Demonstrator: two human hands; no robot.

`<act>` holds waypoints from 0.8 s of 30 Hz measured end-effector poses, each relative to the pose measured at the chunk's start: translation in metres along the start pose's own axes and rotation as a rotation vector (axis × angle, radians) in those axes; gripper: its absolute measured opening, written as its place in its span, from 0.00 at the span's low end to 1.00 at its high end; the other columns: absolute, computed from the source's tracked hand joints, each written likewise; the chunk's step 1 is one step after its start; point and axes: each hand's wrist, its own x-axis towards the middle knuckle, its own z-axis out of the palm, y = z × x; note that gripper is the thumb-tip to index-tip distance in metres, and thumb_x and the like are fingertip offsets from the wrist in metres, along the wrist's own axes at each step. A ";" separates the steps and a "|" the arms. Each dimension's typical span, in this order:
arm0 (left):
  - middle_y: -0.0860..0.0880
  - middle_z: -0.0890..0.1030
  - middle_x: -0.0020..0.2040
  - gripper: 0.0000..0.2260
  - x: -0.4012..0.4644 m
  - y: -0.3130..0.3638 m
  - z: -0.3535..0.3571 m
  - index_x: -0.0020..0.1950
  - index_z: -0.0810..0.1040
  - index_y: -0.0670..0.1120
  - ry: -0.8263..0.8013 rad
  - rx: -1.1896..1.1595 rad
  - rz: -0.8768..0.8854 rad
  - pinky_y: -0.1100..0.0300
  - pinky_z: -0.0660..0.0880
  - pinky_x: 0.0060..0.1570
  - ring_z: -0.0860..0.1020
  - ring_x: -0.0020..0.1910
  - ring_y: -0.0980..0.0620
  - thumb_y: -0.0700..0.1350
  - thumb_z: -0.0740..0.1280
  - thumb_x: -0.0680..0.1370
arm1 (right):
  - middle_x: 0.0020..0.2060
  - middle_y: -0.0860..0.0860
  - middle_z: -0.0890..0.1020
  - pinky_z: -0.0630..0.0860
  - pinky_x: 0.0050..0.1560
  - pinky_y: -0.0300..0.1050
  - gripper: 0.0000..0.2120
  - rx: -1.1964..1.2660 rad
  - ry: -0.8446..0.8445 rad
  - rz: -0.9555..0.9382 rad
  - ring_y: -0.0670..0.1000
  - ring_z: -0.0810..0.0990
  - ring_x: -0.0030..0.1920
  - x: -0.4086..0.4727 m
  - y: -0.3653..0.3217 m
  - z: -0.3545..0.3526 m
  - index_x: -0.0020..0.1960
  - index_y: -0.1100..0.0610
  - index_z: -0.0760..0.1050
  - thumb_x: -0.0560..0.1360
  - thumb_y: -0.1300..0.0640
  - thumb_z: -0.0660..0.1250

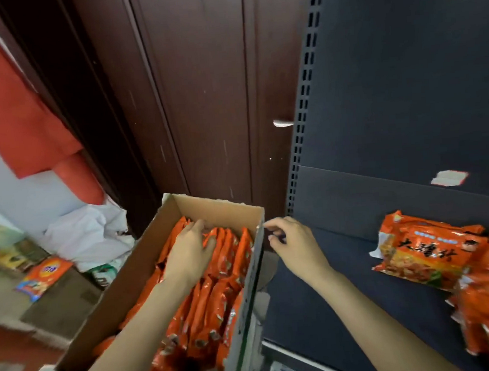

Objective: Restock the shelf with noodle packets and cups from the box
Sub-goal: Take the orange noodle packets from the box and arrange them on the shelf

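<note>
While the left hand (190, 248) rests flat on boxed packets (215, 277), right hand (292, 244) fingers curl loosely — holding nothing.

The orange noodle packet (424, 255) lying on the dark shelf (317, 290) is showing large black Chinese characters across its front; the first reads 大, while the rest are blurring too much to make out. A row of small pale characters above them is staying illegible. Far to the left, an orange bag (45, 276) is carrying a round blue logo with white characters that cannot be read. The white and red sticker (449, 178) on the shelf's back panel is showing no legible print.
</note>
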 end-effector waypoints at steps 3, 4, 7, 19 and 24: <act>0.44 0.79 0.54 0.11 0.016 -0.054 -0.012 0.57 0.77 0.42 -0.075 0.000 -0.064 0.58 0.69 0.54 0.77 0.54 0.45 0.39 0.66 0.75 | 0.47 0.44 0.74 0.73 0.53 0.37 0.13 0.004 -0.019 0.034 0.44 0.76 0.50 0.017 -0.028 0.045 0.58 0.53 0.77 0.76 0.63 0.63; 0.43 0.79 0.55 0.12 0.021 -0.069 -0.013 0.58 0.77 0.42 -0.119 -0.003 -0.075 0.59 0.68 0.55 0.77 0.55 0.45 0.39 0.66 0.75 | 0.47 0.44 0.75 0.73 0.54 0.38 0.13 0.002 -0.024 0.054 0.44 0.77 0.50 0.022 -0.033 0.059 0.58 0.53 0.77 0.76 0.63 0.63; 0.42 0.77 0.61 0.15 0.036 -0.103 -0.013 0.63 0.74 0.42 -0.259 -0.013 -0.102 0.60 0.67 0.59 0.74 0.61 0.44 0.40 0.65 0.77 | 0.54 0.50 0.78 0.73 0.58 0.40 0.14 -0.001 -0.021 0.147 0.46 0.78 0.54 0.036 -0.043 0.098 0.60 0.54 0.76 0.76 0.63 0.63; 0.49 0.56 0.77 0.27 0.072 -0.146 0.034 0.76 0.58 0.50 -0.554 0.085 -0.063 0.53 0.52 0.73 0.53 0.76 0.47 0.49 0.64 0.78 | 0.72 0.55 0.65 0.60 0.72 0.46 0.27 -0.110 -0.137 0.450 0.52 0.63 0.72 0.072 -0.018 0.196 0.74 0.55 0.60 0.77 0.59 0.64; 0.49 0.56 0.77 0.24 0.072 -0.162 0.047 0.73 0.65 0.48 -0.616 0.116 -0.072 0.54 0.50 0.73 0.52 0.76 0.46 0.53 0.63 0.78 | 0.72 0.56 0.64 0.63 0.72 0.51 0.28 -0.228 -0.162 0.469 0.55 0.65 0.72 0.082 -0.007 0.216 0.75 0.53 0.59 0.78 0.60 0.63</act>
